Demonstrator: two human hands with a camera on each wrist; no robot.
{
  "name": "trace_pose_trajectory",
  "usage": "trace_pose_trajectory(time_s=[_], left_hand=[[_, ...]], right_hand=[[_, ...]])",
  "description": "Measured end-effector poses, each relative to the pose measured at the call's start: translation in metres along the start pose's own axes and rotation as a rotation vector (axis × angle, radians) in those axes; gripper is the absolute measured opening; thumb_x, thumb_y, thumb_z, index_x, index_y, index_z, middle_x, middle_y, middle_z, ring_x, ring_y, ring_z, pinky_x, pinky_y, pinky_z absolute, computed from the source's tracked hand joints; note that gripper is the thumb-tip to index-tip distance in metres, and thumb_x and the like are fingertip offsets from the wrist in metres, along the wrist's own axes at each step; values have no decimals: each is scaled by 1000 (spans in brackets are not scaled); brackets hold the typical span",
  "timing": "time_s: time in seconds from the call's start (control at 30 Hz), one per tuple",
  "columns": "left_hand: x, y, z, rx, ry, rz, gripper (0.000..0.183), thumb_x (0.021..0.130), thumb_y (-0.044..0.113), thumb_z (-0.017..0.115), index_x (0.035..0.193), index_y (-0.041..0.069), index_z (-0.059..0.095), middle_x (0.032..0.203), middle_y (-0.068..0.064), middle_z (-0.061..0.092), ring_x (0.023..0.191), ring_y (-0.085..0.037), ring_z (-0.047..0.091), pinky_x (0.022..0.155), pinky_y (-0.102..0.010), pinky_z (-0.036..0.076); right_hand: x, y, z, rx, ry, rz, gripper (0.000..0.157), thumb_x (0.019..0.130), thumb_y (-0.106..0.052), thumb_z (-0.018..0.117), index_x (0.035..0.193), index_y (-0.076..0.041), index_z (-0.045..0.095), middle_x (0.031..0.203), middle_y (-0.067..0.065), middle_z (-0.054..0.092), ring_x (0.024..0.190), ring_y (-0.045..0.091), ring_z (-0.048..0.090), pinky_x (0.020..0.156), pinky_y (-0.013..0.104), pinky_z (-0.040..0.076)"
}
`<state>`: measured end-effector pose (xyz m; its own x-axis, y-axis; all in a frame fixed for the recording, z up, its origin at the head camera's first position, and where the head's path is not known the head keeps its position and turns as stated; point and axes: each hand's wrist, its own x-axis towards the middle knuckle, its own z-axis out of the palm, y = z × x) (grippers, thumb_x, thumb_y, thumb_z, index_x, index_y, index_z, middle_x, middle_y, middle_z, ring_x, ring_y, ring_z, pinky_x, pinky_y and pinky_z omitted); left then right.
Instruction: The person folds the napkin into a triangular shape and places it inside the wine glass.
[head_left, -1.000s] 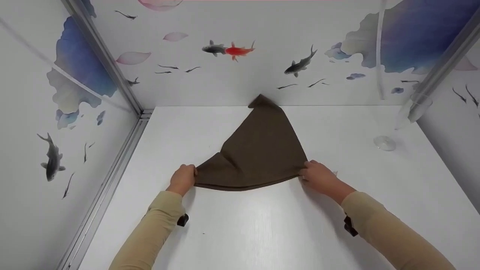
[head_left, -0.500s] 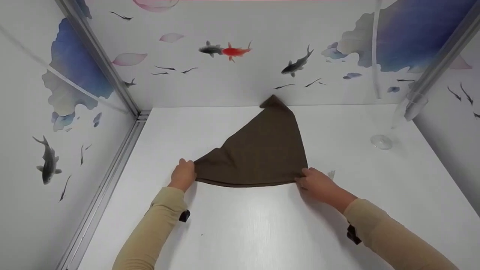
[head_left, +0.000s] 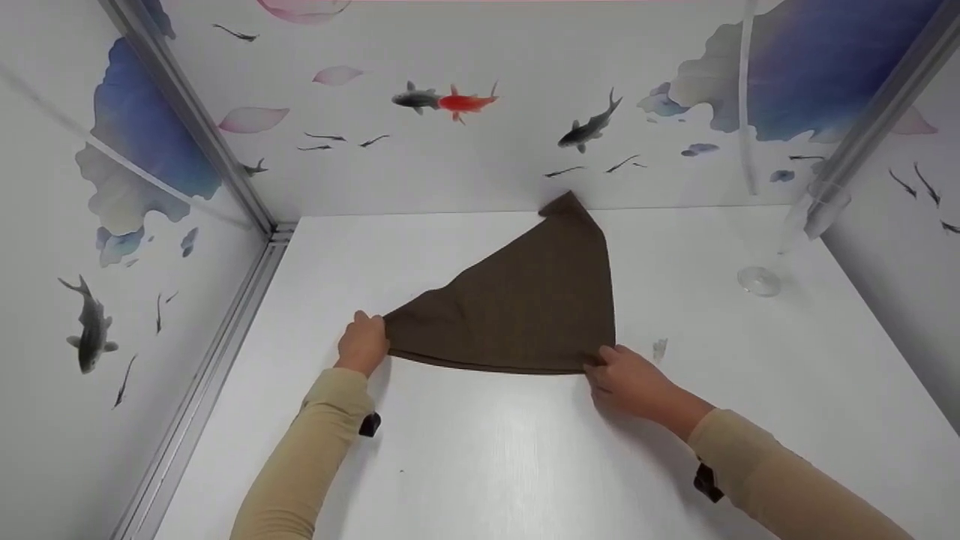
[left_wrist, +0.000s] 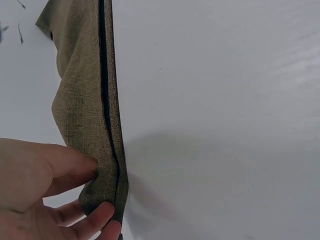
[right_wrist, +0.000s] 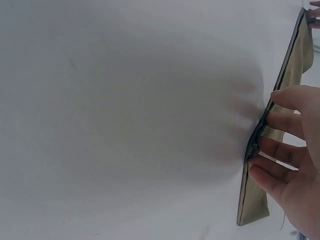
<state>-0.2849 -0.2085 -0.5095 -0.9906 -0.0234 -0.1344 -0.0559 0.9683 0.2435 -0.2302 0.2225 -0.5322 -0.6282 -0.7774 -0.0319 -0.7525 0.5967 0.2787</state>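
Note:
A dark brown cloth (head_left: 532,300), folded in layers into a rough triangle, lies on the white table. One far corner reaches the back wall and is turned over. At the cloth's left end, my left hand (head_left: 363,343) pinches the layers between thumb and fingers; the left wrist view shows the thumb on top of the fabric (left_wrist: 82,110). My right hand (head_left: 634,381) grips the near right corner. Seen from the right wrist, its fingers (right_wrist: 287,150) bend onto the layered near edge of the cloth (right_wrist: 254,202). A small crease runs near the left end.
A clear stemmed glass (head_left: 759,281) stands at the right back. A small translucent scrap (head_left: 659,349) lies beside my right hand. Walls with printed fish and metal frame rails (head_left: 195,127) close in the table (head_left: 480,457) at the back and sides.
The cloth's far corner has shifted right along the back wall. My right hand has come slightly nearer and my left slightly farther away. The near edge is straighter, and the left crease has flattened.

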Motion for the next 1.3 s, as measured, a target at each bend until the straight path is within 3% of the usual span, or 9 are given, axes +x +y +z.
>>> trace_pose_trajectory(time_s=[0.3,0.47,0.63,0.77,0.97,1.3], left_hand=[[-6,12,3,22,65,48,27,92,4,60,117,-8,60,126,-30,50,105,-44,57,77,-55,53],[-12,33,5,78,58,108,26,92,12,65,112,-5,63,111,-23,59,99,-40,59,76,-52,52],[-21,57,11,119,26,152,26,92,18,67,110,-2,65,103,-16,62,96,-36,59,76,-50,51],[-31,76,18,153,21,201,26,93,21,67,108,0,67,101,-14,64,94,-33,60,77,-49,51],[-49,99,26,180,-19,282,26,92,23,68,102,-1,68,91,-15,64,86,-32,62,72,-48,51],[-64,121,32,114,-154,290,35,95,28,63,109,-4,66,96,-17,66,92,-34,65,76,-48,52]], right_hand=[[1,-12,-6,97,-46,90,22,89,-16,69,107,-4,74,76,5,61,66,18,35,58,29,37],[4,-16,-10,75,-95,87,20,90,-16,69,106,-5,75,80,3,66,68,19,38,61,31,40],[6,-16,-14,-148,-162,-59,16,85,-11,74,100,-15,77,93,-1,72,69,20,42,62,31,41],[6,-16,-16,-319,-156,-179,18,82,-9,78,95,-20,76,97,-6,72,66,19,42,59,30,39],[6,-16,-16,-361,-136,-210,16,82,-9,78,92,-21,76,96,-7,71,66,18,42,59,30,38],[7,-25,-16,-384,-63,-229,10,83,-14,77,80,-22,72,75,-7,63,60,18,34,52,29,32]])
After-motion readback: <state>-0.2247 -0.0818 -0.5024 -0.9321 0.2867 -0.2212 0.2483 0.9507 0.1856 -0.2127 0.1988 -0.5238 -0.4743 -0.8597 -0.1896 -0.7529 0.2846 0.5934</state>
